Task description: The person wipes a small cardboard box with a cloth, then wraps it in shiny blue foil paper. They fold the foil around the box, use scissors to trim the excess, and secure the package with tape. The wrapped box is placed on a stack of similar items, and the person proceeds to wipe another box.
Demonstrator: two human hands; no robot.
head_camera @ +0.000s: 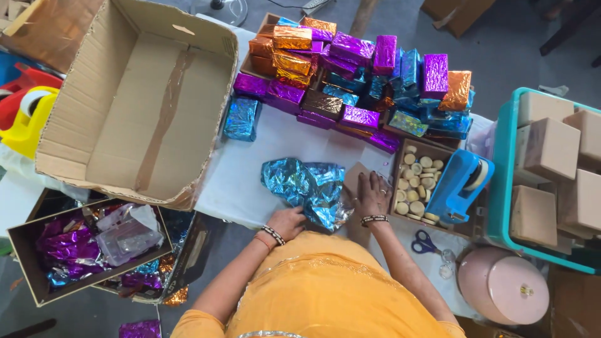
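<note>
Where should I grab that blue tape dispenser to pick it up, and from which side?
Probably best around the blue tape dispenser's arched body, below the tape roll, with fingers on its two flat sides. Come from above: it leans on the tray of round pieces, with the teal crate close on its other side.

Crumpled shiny blue foil sheet (307,188) at centre frame; partly covering a small brown cardboard box (355,178); both on white tabletop.
</note>
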